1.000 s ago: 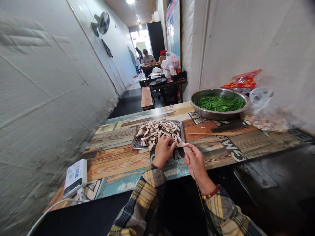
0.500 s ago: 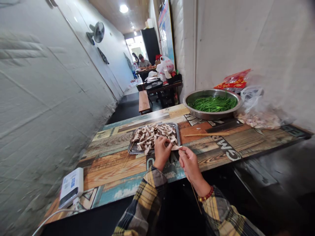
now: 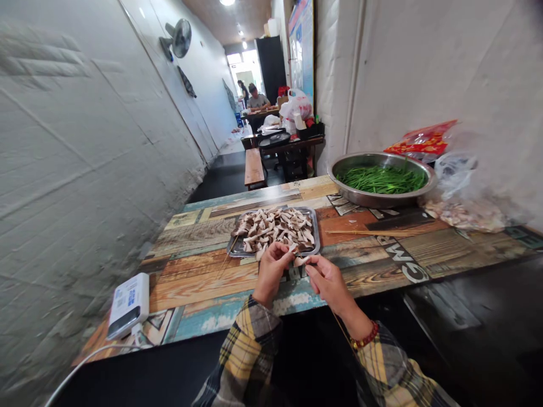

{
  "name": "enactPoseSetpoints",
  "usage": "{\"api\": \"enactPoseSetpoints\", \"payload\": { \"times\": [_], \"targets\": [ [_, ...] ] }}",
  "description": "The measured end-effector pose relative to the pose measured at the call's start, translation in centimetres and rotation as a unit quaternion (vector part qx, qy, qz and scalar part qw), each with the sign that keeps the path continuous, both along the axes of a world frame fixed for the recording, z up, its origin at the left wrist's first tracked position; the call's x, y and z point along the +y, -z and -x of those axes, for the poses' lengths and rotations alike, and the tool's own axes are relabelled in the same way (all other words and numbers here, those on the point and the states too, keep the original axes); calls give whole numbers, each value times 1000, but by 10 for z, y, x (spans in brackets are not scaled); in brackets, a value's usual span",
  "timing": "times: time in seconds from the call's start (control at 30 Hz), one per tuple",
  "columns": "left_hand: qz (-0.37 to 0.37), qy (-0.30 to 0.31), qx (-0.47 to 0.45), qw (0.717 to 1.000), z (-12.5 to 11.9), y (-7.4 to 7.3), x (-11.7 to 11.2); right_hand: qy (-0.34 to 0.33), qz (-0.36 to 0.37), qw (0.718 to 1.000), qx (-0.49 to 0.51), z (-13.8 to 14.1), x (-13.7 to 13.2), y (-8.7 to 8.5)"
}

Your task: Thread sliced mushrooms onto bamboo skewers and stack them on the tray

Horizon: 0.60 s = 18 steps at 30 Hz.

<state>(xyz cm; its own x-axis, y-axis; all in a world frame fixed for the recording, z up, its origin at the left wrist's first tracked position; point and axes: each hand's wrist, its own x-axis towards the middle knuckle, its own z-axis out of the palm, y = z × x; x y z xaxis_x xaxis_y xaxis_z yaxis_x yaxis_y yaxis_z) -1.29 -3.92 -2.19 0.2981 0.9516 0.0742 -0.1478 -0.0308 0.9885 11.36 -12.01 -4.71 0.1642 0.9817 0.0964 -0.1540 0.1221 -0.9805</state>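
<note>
Sliced mushrooms (image 3: 280, 223) are heaped on a metal tray (image 3: 317, 232) in front of me. My left hand (image 3: 271, 272) is at the tray's near edge, its thumb and fingers pinching a pale mushroom piece (image 3: 292, 247). Just to the right, my right hand (image 3: 330, 281) is closed around a thin bamboo skewer (image 3: 339, 325), whose lower end slants down past my wrist. Another mushroom piece (image 3: 300, 260) sits at my right fingertips, between the two hands. The skewer's tip is hidden there.
A steel basin (image 3: 382, 199) of green chives stands at the back right, beside plastic bags (image 3: 466, 209). Loose skewers (image 3: 369, 232) lie right of the tray; another skewer (image 3: 229, 251) leans on its left edge. A white box with a cable (image 3: 129, 305) sits front left. People sit farther back.
My hands have drawn back from the mushroom heap toward the table's near edge. A pale mushroom piece now shows clearly in my left fingers. The view has shifted slightly.
</note>
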Motion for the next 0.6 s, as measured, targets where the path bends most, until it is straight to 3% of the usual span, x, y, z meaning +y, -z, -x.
{"api": "enactPoseSetpoints", "payload": {
  "times": [0.23,0.6],
  "targets": [
    [58,51,-67,995,3,5,1,11,-2,1000,-12,2,4,7],
    [118,46,-126,984,3,0,-3,9,24,999,-26,3,-1,-1]
  ]
}}
